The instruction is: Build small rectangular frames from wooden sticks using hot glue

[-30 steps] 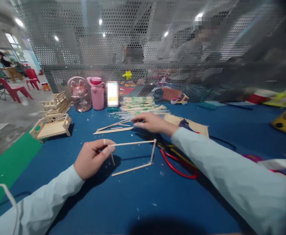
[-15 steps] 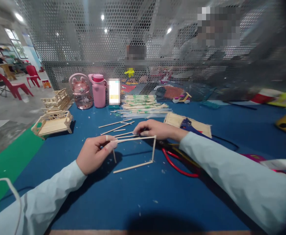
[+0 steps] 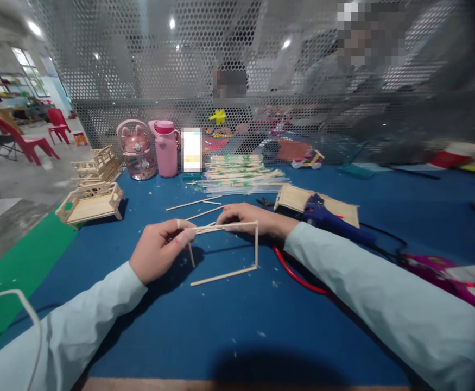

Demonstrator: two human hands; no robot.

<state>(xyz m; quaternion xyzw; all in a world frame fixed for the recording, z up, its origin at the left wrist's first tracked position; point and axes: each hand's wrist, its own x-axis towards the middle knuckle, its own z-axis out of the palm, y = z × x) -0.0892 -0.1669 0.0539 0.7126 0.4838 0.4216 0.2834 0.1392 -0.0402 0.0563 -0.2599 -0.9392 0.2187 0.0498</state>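
Note:
Pinched in my left hand (image 3: 162, 248) is the left end of a thin wooden stick frame (image 3: 257, 244), which has an upright at its right corner and a low stick running back left. My right hand (image 3: 247, 217) is just behind the frame's top stick, its fingers curled near loose sticks; whether it grips one is hidden. More thin sticks (image 3: 188, 204) lie on the blue table (image 3: 204, 336) behind my hands. A glue gun with a blue body (image 3: 335, 222) rests across a flat wooden panel (image 3: 294, 199) to the right.
Small wooden furniture models (image 3: 93, 203) stand at the left. Two pink bottles (image 3: 166, 149), a lit phone (image 3: 192, 149) and bundled sticks (image 3: 237, 174) line the mesh screen (image 3: 139, 65). Red-handled pliers (image 3: 298, 274) lie under my right forearm. People are visible beyond the mesh.
My right hand has shifted slightly left and down among the loose sticks. The view has turned slightly. My left hand still holds the frame.

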